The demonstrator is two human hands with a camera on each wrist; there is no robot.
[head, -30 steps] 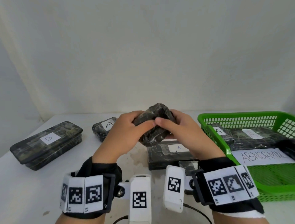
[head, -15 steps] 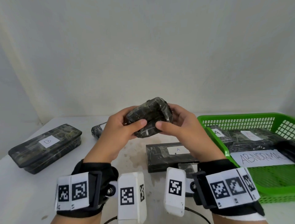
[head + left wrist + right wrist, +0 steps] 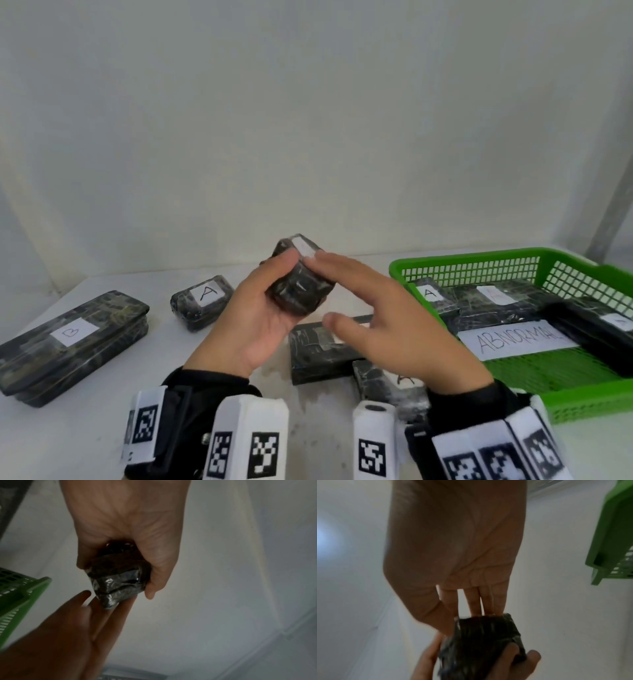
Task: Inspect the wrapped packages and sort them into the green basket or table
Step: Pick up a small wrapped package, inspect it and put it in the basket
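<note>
centre of the head frame, above the table (image 3: pixel 85 428): left hand (image 3: pixel 253 325) holds a small dark wrapped package (image 3: pixel 299 284) up in the air, thumb and fingers curled round it, clamped on its sides. white label patch faces up at its top end; can't read the letter. right hand (image 3: pixel 380 315) is next to it with fingers straight and spread, tips just touching the package's top edge by the label, thumb free below. not gripping.

handling, my read: small, so likely light, one hand is enough. the wrap is glossy film, wrinkled in the left wrist view, so probably slippery and a bit soft on the surface; the block shape underneath looks stiff. best hold is across the two side faces, as the left hand has it, keeping the label uncovered. a pinch on loose film would likely slip or tear.

right of frame: green basket (image 3: pixel 462 265) with an "abnormal" sign (image 3: pixel 517 339) and several wrapped packages inside. on the table, left of frame: long package marked b (image 3: pixel 73 342), small package marked a (image 3: pixel 202 301). lower middle: two more packages (image 3: pixel 318 353) partly hidden behind the right hand.

step in hand: inspection, sorting call not yet made.
</note>
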